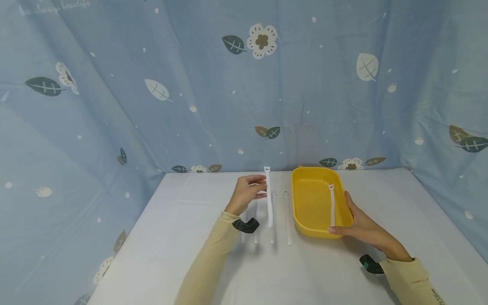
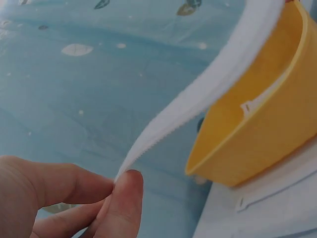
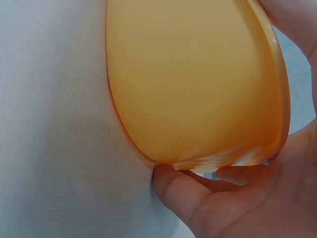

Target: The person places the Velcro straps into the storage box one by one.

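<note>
My left hand pinches a white fabric cable tie with a slotted head. It hangs over the table, head upward, and the left wrist view shows the thumb and fingertips gripping its edge. To the right, my right hand holds a yellow plastic bin by its right side and near corner, with the thumb at the rim. Another white cable tie lies inside, its slotted head leaning toward the far end. Seen from the right wrist, fingers curl against the bin's wall.
Several more white cable ties lie lengthwise side by side on the white tabletop, partly below my left hand; the rightmost tie is near the bin. A blue patterned curtain hangs behind the table and on both sides.
</note>
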`<act>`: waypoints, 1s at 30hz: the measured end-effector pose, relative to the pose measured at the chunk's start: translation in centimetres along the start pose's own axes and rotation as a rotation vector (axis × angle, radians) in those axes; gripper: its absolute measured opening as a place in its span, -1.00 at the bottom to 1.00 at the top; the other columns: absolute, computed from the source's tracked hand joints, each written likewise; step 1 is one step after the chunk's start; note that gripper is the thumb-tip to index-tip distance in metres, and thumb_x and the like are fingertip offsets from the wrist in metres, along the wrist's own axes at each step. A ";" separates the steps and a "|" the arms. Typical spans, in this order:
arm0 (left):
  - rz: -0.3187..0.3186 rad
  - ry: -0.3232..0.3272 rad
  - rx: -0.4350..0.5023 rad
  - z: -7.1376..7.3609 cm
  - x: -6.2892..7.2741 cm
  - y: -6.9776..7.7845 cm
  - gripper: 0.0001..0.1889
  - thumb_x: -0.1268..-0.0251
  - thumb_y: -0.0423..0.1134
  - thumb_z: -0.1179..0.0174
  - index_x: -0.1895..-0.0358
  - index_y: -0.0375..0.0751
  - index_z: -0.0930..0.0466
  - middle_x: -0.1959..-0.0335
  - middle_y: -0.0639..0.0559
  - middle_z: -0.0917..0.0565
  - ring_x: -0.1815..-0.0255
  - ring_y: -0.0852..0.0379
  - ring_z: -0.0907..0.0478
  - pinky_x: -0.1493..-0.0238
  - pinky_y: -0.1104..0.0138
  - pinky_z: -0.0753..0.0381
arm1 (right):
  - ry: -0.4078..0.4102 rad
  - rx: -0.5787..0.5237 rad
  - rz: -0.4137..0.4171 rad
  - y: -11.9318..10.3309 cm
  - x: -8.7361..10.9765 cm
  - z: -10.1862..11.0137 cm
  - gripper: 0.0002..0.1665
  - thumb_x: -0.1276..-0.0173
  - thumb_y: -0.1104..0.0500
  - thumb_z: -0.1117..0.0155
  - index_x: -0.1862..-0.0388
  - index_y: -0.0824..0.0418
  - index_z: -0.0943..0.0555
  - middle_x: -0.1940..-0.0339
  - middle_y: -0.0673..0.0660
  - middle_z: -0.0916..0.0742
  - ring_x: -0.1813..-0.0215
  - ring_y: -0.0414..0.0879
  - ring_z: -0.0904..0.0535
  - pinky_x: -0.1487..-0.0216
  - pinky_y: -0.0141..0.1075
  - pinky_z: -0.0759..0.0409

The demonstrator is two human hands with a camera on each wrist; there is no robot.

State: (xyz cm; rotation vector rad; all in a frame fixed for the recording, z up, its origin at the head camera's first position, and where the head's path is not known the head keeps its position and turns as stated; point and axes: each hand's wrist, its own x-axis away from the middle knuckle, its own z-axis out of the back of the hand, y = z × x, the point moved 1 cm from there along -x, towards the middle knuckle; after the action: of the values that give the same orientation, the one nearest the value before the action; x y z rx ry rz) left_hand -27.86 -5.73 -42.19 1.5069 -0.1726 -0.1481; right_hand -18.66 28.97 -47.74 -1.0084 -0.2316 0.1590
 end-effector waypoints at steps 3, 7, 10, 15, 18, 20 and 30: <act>-0.009 -0.009 -0.001 -0.3 -0.1 0.2 -0.65 -0.38 -0.45 -0.26 -0.20 -0.37 -0.65 0.03 -0.20 -0.66 0.13 0.11 -0.71 0.02 0.20 -0.83 | -0.001 0.004 -0.009 0.0 0.0 0.0 0.59 -0.25 -0.04 -0.51 -0.65 0.13 0.62 -0.71 0.48 0.15 -0.60 0.39 -0.09 -0.46 0.57 -0.11; -0.017 -0.019 -0.006 -0.8 -0.2 0.4 -0.65 -0.39 -0.45 -0.26 -0.21 -0.37 -0.65 0.04 -0.18 -0.66 0.12 0.11 -0.71 0.00 0.19 -0.83 | -0.001 0.011 -0.016 0.0 0.0 0.0 0.60 -0.24 -0.05 -0.52 -0.65 0.14 0.61 -0.71 0.48 0.15 -0.60 0.39 -0.09 -0.47 0.57 -0.10; -0.016 -0.024 -0.011 -1.3 -0.3 0.5 -0.65 -0.38 -0.44 -0.26 -0.21 -0.35 -0.65 0.05 -0.16 -0.67 0.12 0.11 -0.70 0.03 0.22 -0.83 | -0.005 0.006 -0.009 0.0 0.0 0.0 0.60 -0.24 -0.04 -0.52 -0.65 0.15 0.61 -0.71 0.48 0.17 -0.61 0.41 -0.07 -0.46 0.58 -0.10; -0.028 -0.046 -0.022 -2.0 -0.5 0.8 -0.64 -0.38 -0.44 -0.27 -0.21 -0.35 -0.65 0.04 -0.19 -0.67 0.13 0.10 -0.70 0.05 0.22 -0.84 | -0.008 -0.009 -0.012 0.0 0.0 0.0 0.60 -0.24 -0.03 -0.52 -0.65 0.14 0.62 -0.71 0.46 0.19 -0.65 0.43 0.00 -0.47 0.57 -0.07; -0.030 -0.062 -0.022 -2.5 -0.6 0.9 -0.64 -0.38 -0.45 -0.27 -0.21 -0.35 -0.65 0.01 -0.23 -0.67 0.14 0.10 -0.70 0.05 0.21 -0.84 | -0.009 -0.011 -0.016 0.0 0.0 0.0 0.61 -0.24 -0.03 -0.53 -0.65 0.15 0.62 -0.71 0.46 0.21 -0.66 0.47 0.05 -0.47 0.58 -0.04; -0.028 -0.071 -0.017 -2.9 -0.6 0.9 -0.64 -0.38 -0.45 -0.27 -0.22 -0.35 -0.65 0.00 -0.24 -0.67 0.15 0.10 -0.70 0.03 0.20 -0.83 | -0.007 -0.009 -0.021 -0.1 0.0 0.0 0.61 -0.23 -0.04 -0.53 -0.65 0.16 0.62 -0.71 0.46 0.21 -0.66 0.47 0.06 -0.47 0.58 -0.03; -0.019 -0.097 -0.008 -4.5 -1.0 0.8 -0.64 -0.39 -0.45 -0.25 -0.23 -0.37 -0.64 0.05 -0.17 -0.66 0.18 0.14 -0.68 0.03 0.20 -0.83 | -0.002 0.014 -0.021 -0.2 0.1 -0.1 0.59 -0.25 -0.05 -0.52 -0.65 0.18 0.60 -0.70 0.49 0.16 -0.62 0.42 -0.04 -0.48 0.56 -0.08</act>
State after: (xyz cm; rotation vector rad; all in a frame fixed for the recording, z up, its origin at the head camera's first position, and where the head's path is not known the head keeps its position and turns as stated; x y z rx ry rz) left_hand -27.95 -1.04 -41.68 1.4948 -0.2352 -0.2375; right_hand -18.57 28.84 -47.60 -0.9915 -0.2429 0.1424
